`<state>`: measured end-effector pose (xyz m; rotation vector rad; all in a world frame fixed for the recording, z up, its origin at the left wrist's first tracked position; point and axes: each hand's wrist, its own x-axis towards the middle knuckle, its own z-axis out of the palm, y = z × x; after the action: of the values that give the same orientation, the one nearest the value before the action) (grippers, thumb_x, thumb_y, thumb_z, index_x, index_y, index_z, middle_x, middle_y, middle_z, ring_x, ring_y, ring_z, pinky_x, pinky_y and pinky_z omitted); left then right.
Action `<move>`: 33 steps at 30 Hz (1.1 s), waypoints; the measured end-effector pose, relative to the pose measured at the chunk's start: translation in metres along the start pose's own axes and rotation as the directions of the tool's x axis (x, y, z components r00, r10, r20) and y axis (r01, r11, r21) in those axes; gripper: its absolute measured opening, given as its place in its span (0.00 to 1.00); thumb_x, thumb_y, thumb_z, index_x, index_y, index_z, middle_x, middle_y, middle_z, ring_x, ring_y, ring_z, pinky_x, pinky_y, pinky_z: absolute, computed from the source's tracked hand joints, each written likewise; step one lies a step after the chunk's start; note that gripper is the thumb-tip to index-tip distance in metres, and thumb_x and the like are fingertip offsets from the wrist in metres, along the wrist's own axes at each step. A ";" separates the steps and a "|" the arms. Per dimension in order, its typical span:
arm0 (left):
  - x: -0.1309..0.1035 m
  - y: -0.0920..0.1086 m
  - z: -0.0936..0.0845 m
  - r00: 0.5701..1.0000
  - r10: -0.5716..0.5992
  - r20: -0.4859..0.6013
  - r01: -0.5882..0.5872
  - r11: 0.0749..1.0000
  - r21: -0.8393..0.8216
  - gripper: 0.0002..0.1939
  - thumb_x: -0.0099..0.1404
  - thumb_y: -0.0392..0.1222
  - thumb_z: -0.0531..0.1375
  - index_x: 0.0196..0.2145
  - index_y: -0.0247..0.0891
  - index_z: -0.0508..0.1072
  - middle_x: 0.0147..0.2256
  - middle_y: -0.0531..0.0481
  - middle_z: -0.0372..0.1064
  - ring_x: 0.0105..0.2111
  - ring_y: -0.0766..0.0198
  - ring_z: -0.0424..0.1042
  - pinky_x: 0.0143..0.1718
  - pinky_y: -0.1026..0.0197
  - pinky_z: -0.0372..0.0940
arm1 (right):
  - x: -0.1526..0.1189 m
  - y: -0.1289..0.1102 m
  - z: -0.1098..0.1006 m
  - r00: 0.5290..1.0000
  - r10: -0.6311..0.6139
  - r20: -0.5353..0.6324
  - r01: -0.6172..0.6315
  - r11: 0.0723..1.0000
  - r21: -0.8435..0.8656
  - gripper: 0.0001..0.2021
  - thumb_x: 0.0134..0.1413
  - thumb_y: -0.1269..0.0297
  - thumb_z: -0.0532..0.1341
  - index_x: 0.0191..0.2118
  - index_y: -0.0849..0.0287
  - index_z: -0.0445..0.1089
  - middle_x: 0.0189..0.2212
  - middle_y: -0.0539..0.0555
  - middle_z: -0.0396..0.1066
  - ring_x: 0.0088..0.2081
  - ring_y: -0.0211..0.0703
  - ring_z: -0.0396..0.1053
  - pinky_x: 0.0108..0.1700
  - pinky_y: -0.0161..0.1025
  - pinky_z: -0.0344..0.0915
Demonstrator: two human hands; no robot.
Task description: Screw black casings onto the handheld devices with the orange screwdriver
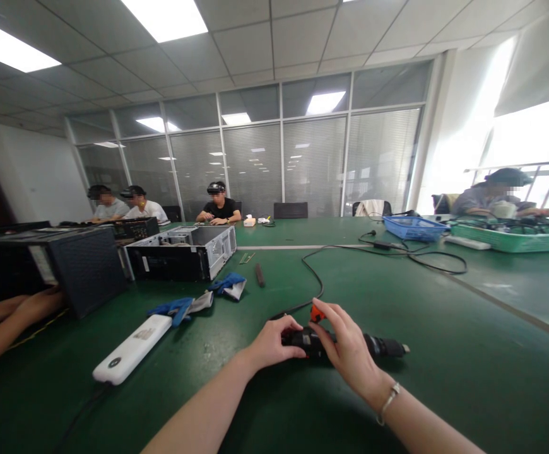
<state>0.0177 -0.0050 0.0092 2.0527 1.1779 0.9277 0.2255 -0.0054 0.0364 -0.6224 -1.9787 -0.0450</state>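
Note:
A long black power tool (382, 346) with a stepped, tapering front and a pale metal tip lies on the green table, tip to the right. Closed around its rear part is my left hand (272, 343), thumb and fingers on either side of the body. My right hand (350, 347) pinches a small orange-red and black part (318, 313) between thumb and fingers, just above the tool. Whether that part is joined to the tool I cannot tell. A black cord (319, 277) runs from behind the left hand toward the back of the table.
Blue-and-grey work gloves (230, 285) and a white power strip (132, 350) lie to the left. Open computer cases (175, 261) stand beyond; a co-worker's arms (23, 315) reach into one. Blue (414, 229) and green baskets (515, 238) sit at the back right. Other people sit around.

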 end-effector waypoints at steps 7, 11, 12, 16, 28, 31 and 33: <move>0.001 0.004 -0.001 1.000 -0.010 0.003 0.010 1.000 -0.003 0.22 0.49 0.43 0.71 0.40 0.36 0.70 0.35 0.51 0.70 0.35 0.60 0.71 0.40 0.59 0.65 | -0.001 0.000 0.001 0.999 -0.049 0.015 0.049 0.999 -0.007 0.26 0.63 0.70 0.52 0.65 0.53 0.49 0.50 0.59 0.68 0.48 0.48 0.69 0.47 0.47 0.70; 0.001 0.004 -0.001 1.000 -0.020 0.004 0.020 1.000 -0.001 0.21 0.49 0.42 0.71 0.40 0.36 0.70 0.35 0.51 0.70 0.35 0.60 0.70 0.40 0.59 0.65 | 0.000 0.001 0.001 0.999 -0.036 0.024 0.037 0.998 -0.055 0.26 0.63 0.69 0.53 0.65 0.53 0.50 0.46 0.59 0.70 0.44 0.48 0.70 0.45 0.49 0.70; 0.001 0.004 -0.001 1.000 -0.022 0.002 0.022 1.000 0.002 0.22 0.49 0.42 0.71 0.40 0.36 0.70 0.35 0.51 0.70 0.35 0.60 0.70 0.40 0.59 0.65 | 0.000 0.001 0.001 0.999 -0.034 0.025 0.035 0.998 -0.061 0.26 0.63 0.70 0.53 0.65 0.53 0.50 0.45 0.58 0.70 0.44 0.48 0.70 0.44 0.48 0.71; 0.002 0.001 0.001 1.000 -0.019 -0.012 0.019 1.000 -0.020 0.22 0.48 0.40 0.72 0.39 0.36 0.70 0.35 0.51 0.71 0.36 0.60 0.71 0.41 0.59 0.65 | 0.002 0.001 -0.002 0.994 -0.111 0.013 0.112 0.991 -0.068 0.25 0.63 0.71 0.52 0.64 0.53 0.51 0.42 0.57 0.72 0.41 0.47 0.71 0.44 0.48 0.70; 0.002 -0.001 0.001 0.999 0.016 -0.040 -0.016 1.000 0.015 0.21 0.48 0.45 0.72 0.37 0.35 0.71 0.32 0.53 0.69 0.31 0.64 0.67 0.35 0.63 0.63 | 0.001 -0.017 0.006 0.948 -0.165 -0.271 0.198 0.975 0.101 0.29 0.58 0.74 0.58 0.63 0.50 0.52 0.39 0.55 0.72 0.40 0.46 0.72 0.43 0.49 0.72; 0.002 -0.002 0.001 0.998 0.040 -0.056 -0.037 0.998 0.055 0.20 0.49 0.47 0.71 0.36 0.35 0.71 0.31 0.54 0.68 0.31 0.64 0.67 0.34 0.65 0.63 | 0.000 -0.021 0.014 0.944 -0.190 -0.270 0.217 0.974 0.073 0.27 0.58 0.74 0.58 0.61 0.50 0.54 0.39 0.55 0.73 0.39 0.47 0.73 0.43 0.49 0.73; 0.002 -0.003 0.001 0.997 0.049 -0.060 -0.044 0.996 0.081 0.21 0.49 0.46 0.71 0.38 0.35 0.72 0.32 0.53 0.69 0.32 0.63 0.67 0.35 0.64 0.63 | 0.000 -0.021 0.020 0.949 -0.203 -0.242 0.224 0.973 0.064 0.26 0.59 0.74 0.57 0.61 0.51 0.54 0.39 0.55 0.73 0.40 0.47 0.73 0.43 0.50 0.72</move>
<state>0.0180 -0.0022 0.0064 2.1358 1.2225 0.9880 0.2000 -0.0180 0.0313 -0.3252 -1.7993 -0.1542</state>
